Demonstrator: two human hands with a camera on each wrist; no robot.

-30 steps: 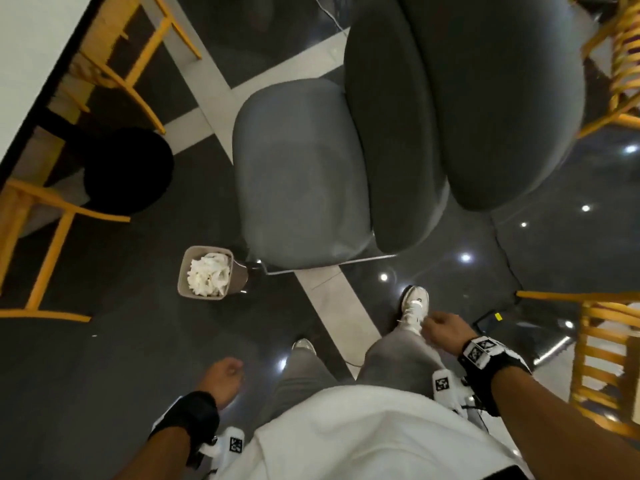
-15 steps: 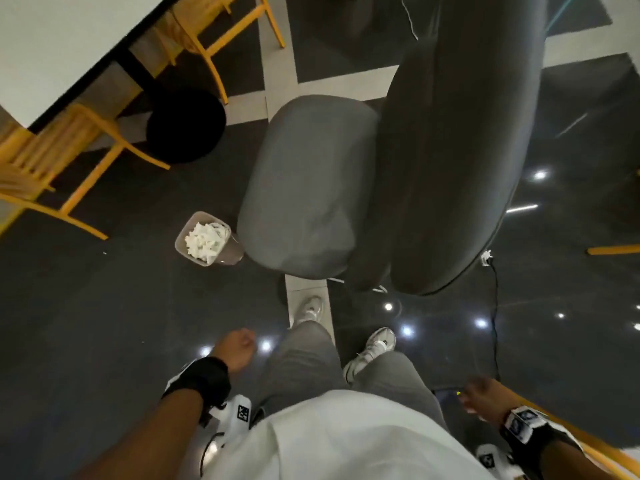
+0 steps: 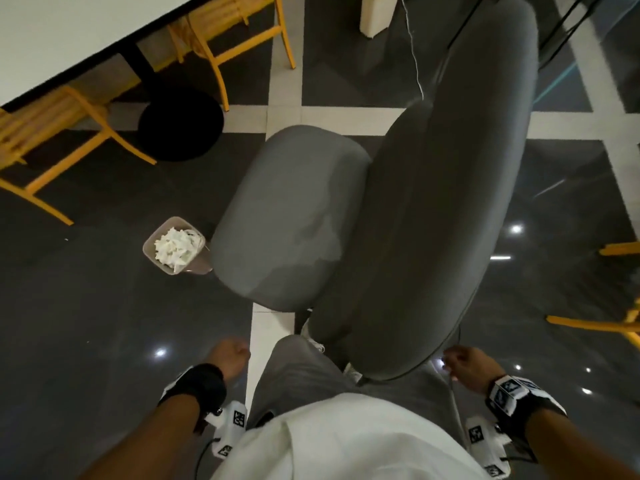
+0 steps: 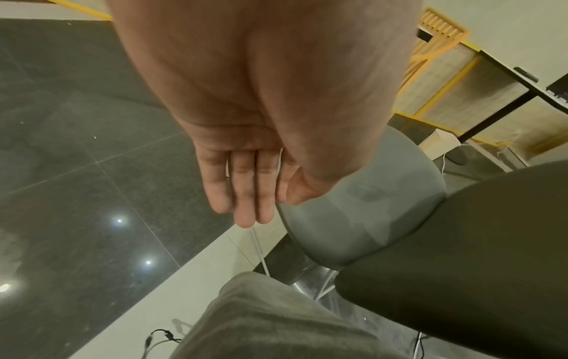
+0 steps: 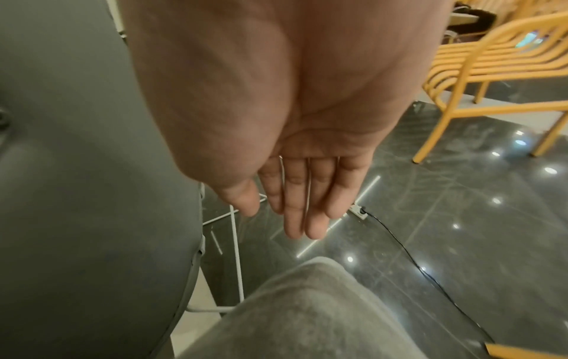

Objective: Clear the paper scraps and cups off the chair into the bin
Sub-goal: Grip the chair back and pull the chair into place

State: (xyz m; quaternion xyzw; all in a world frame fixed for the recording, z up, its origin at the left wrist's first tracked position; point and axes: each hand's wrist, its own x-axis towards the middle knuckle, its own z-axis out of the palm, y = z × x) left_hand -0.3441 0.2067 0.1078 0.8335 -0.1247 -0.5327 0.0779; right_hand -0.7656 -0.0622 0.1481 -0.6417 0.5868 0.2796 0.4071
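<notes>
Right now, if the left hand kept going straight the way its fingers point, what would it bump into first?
Probably the dark floor. The left hand hangs open, fingers pointing down just beside the grey chair seat; depth is unclear.

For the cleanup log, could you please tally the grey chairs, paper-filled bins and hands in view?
grey chair: 1
bin holding paper scraps: 1
hands, left hand and right hand: 2
Total: 4

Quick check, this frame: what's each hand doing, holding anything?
Left hand: open, fingers straight and relaxed, holding nothing.
Right hand: open, fingers straight, holding nothing.
</notes>
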